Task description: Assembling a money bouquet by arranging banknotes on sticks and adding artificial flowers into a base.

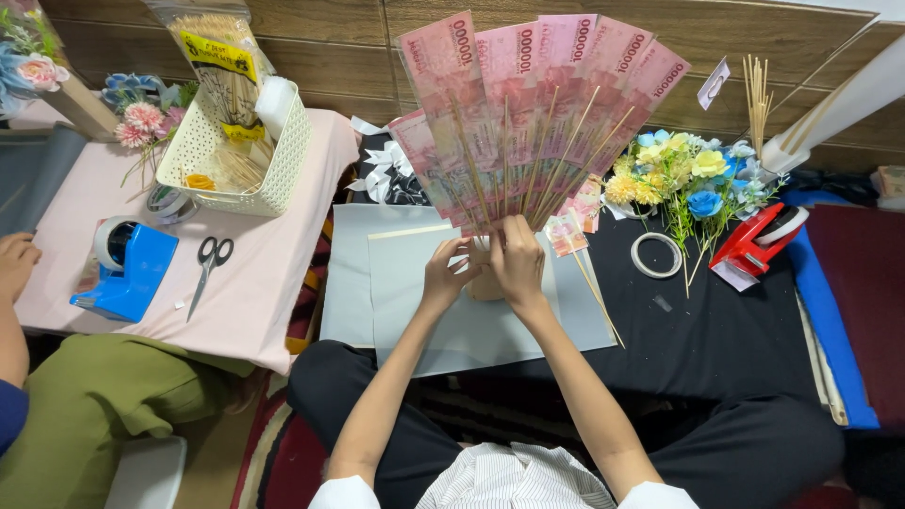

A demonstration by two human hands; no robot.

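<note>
**Both hands grip a fan of pink banknotes on skewers**

Head view: The left hand (446,275) and the right hand (518,261) meet at the base of a fan of pink banknotes (528,104), each note fixed to a thin wooden skewer. The right hand is closed around the gathered skewer ends. The left hand is curled in beside it, fingers bent onto the same bundle; how firmly it grips is hard to tell from this angle. The fan stands upright above a grey paper sheet (415,311), which lies on the black cloth (716,330) in front of the person's lap. A loose skewer (597,297) lies on the sheet just right of the hands.

Right of the fan: a bunch of artificial flowers (683,179), a tape roll (656,254) and a red tape dispenser (759,245). Left, on a low pink-covered table (273,273): scissors (209,269), a blue tape dispenser (127,269) and a white basket (236,151) holding a bag of skewers. Another person's hand (14,264) rests at the table's left edge.
</note>
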